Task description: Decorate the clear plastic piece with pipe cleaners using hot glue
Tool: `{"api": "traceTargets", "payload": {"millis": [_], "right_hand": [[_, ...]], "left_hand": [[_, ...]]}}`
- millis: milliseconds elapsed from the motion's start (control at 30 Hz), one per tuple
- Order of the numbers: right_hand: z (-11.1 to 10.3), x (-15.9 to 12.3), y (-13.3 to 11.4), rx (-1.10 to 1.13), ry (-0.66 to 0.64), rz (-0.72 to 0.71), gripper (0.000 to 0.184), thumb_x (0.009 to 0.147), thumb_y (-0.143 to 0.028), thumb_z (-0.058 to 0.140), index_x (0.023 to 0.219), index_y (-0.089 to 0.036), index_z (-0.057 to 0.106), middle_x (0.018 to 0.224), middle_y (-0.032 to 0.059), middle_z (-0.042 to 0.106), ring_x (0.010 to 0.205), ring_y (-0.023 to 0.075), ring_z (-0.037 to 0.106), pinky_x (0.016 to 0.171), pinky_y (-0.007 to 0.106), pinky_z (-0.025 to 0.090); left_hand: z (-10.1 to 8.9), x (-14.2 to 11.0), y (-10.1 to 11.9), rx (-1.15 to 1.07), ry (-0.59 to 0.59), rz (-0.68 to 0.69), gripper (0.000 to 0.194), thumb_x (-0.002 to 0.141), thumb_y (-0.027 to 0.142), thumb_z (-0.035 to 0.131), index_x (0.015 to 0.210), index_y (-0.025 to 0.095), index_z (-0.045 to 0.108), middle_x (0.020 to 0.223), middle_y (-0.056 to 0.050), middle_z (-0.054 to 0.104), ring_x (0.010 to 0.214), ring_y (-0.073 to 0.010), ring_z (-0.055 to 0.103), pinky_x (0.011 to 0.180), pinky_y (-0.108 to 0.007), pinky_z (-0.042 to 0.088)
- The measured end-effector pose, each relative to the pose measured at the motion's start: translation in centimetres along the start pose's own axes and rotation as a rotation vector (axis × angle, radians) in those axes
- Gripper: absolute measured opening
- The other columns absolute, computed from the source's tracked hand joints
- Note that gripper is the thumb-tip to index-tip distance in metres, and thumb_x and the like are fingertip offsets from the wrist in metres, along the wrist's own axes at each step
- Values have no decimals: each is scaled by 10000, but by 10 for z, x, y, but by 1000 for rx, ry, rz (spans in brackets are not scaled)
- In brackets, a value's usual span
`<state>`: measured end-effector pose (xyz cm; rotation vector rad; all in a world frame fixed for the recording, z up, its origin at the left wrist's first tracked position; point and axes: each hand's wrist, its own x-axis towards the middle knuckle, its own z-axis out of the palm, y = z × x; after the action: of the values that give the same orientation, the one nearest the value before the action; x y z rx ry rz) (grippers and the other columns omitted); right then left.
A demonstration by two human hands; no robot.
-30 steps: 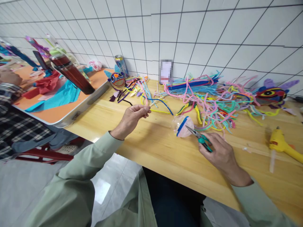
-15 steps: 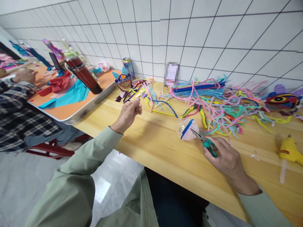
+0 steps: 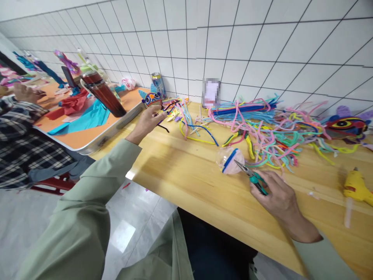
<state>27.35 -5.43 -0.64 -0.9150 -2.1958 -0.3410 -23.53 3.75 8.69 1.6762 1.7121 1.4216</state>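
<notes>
The right hand (image 3: pixel 275 190) is closed around the handles of the pliers (image 3: pixel 251 174), whose tips reach the near side of the clear ball (image 3: pixel 229 160), which has a blue band and sits on the desk (image 3: pixel 186 175); whether the tips touch it cannot be told. The left hand (image 3: pixel 147 123), its fingers partly curled, is just in front of the owl face (image 3: pixel 152 99), beside the dark stems (image 3: pixel 164 128), and whether it grips any is unclear. Behind the ball lies a stem heap (image 3: pixel 262 134), with the glue gun (image 3: pixel 356 184) well to the right.
</notes>
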Motion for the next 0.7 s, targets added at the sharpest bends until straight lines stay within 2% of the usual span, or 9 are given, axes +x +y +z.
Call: {"api": "traceTargets", "payload": {"millis": [100, 267, 367, 400, 467, 500, 567, 600, 700], "right_hand": [[-1, 1, -2, 9, -15, 17, 315, 999, -231, 673, 1312, -198, 671, 1053, 122, 811, 938, 309, 804, 838, 435, 615], [-2, 1, -6, 10, -24, 38, 339, 988, -235, 675, 1326, -205, 663, 1070, 127, 813, 963, 313, 802, 854, 447, 639], [-3, 2, -8, 21, -40, 59, 342, 977, -228, 680, 1317, -195, 663, 1088, 139, 810, 978, 323, 797, 864, 461, 649], [-3, 2, -8, 27, -46, 62, 339, 975, -223, 680, 1312, -191, 663, 1085, 140, 809, 976, 322, 795, 860, 459, 651], [-4, 3, -9, 37, -54, 65, 335, 970, -215, 682, 1304, -189, 665, 1069, 137, 805, 960, 316, 790, 840, 445, 652], [-5, 4, -9, 40, -53, 66, 337, 966, -214, 685, 1302, -192, 667, 1058, 133, 802, 951, 312, 788, 829, 437, 651], [-5, 4, -10, 42, -51, 72, 348, 961, -214, 692, 1308, -201, 669, 1053, 127, 798, 948, 306, 785, 823, 428, 647], [-5, 5, -10, 43, -48, 74, 356, 960, -212, 694, 1315, -203, 668, 1057, 126, 798, 953, 306, 785, 828, 428, 644], [-5, 5, -11, 41, -42, 80, 376, 959, -209, 689, 1334, -209, 664, 1067, 121, 800, 968, 307, 786, 841, 431, 638]], "left_hand": [[1, -6, 22, 155, 103, -21, 503, 836, 726, 779, 864, 226, 740, 790, 24, 729, 833, -179, 618, 846, -381, 509], [31, -37, 60, 130, -18, 13, 478, 980, 569, 675, 668, 208, 661, 608, 45, 641, 618, -122, 509, 661, -323, 418], [65, -65, 69, 93, -160, 61, 366, 933, 539, 750, 790, 202, 744, 742, 9, 736, 714, -162, 624, 707, -337, 500], [78, -74, 70, 78, -204, 100, 330, 932, 539, 760, 905, 210, 773, 896, -18, 794, 839, -193, 692, 779, -353, 546], [103, -89, 70, 86, -258, 319, 401, 951, 528, 760, 1208, 220, 749, 1287, -101, 780, 1167, -267, 718, 935, -402, 587], [113, -93, 69, 116, -275, 402, 429, 975, 509, 742, 1290, 219, 721, 1336, -123, 761, 1236, -282, 704, 989, -421, 583], [129, -97, 69, 173, -271, 465, 304, 1069, 409, 619, 1279, 221, 732, 1065, -80, 810, 1061, -248, 744, 986, -418, 571], [134, -96, 70, 173, -247, 446, 273, 1088, 396, 588, 1215, 220, 755, 955, -59, 804, 958, -230, 743, 959, -403, 569], [142, -90, 75, 40, -194, 298, 327, 1097, 473, 578, 1096, 212, 774, 955, -50, 798, 878, -195, 719, 895, -351, 568]]}}
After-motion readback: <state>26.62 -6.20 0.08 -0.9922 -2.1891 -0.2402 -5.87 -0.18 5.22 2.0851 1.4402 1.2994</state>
